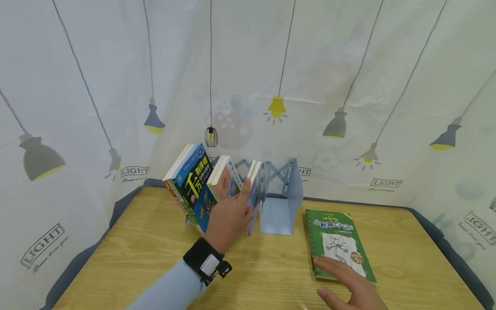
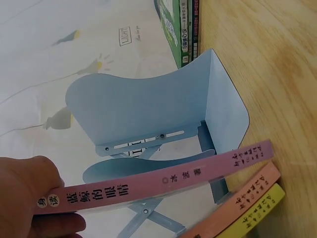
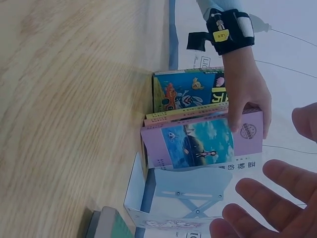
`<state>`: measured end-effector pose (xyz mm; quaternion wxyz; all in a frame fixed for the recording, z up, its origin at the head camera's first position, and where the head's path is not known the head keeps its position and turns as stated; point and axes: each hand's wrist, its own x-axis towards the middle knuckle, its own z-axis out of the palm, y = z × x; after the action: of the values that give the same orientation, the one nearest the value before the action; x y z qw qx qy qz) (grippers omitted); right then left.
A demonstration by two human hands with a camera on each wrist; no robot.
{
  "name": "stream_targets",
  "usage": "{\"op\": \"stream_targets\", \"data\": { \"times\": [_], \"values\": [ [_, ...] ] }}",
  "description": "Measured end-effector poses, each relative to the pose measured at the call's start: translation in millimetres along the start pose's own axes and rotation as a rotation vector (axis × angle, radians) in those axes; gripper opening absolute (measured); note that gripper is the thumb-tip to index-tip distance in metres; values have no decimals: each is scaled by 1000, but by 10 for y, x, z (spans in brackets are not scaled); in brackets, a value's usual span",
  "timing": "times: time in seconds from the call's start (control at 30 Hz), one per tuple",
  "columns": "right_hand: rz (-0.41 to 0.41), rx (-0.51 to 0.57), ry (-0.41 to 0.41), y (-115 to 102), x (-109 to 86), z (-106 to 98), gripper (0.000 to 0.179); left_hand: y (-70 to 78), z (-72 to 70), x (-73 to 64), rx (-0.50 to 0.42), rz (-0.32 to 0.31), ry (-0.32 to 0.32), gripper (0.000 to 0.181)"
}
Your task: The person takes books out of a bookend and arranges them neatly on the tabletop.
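My left hand (image 1: 228,217) pinches the top end of a thin purple book (image 2: 138,183) between thumb and fingers. This book stands in a blue metal expanding bookend (image 1: 277,215), beside a thin divider. Just left of it are an orange book (image 1: 221,183) and a yellow-spined book (image 2: 252,213), upright. Farther left, larger blue-covered books (image 1: 197,189) lean at a tilt. At the front right, my right hand (image 1: 350,288) is open with fingers spread, near the lower edge of a green-covered book (image 1: 329,228) lying flat; its fingertips overlap the cover in the head view.
The bookend's right section, bounded by its tall end plate (image 1: 296,185), holds no books. Beneath everything is a wood-grain table (image 1: 135,258). Behind it hangs a pale curtain (image 1: 248,64) printed with lamps.
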<state>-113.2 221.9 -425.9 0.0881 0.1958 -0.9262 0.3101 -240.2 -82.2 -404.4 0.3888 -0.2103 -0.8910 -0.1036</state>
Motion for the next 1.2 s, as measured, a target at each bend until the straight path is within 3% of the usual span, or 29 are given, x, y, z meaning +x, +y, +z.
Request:
{"op": "stream_targets", "data": {
  "times": [0.23, 0.5, 0.7, 0.93, 1.07, 1.2],
  "values": [
    [27, 0, -15, 5, -11, 20, 43, -6, -30, -99, 26, -7, -2, 71],
    [42, 7, -77, 34, 11, 2, 42, -14, -30, -234, -84, -40, -46, 72],
    [18, -8, -46, 54, 6, 37, 42, -92, -3, -345, -188, -26, -6, 73],
    [-97, -47, 27, 58, 21, 128, 46, -293, -21, -509, -286, -37, 123, 77],
    [-80, -65, 56, 59, 13, 112, 46, -295, -130, -496, -361, -21, 99, 72],
    [13, 1, -7, 33, 33, 77, 46, -255, -350, -473, -453, -45, 56, 69]
  ]
}}
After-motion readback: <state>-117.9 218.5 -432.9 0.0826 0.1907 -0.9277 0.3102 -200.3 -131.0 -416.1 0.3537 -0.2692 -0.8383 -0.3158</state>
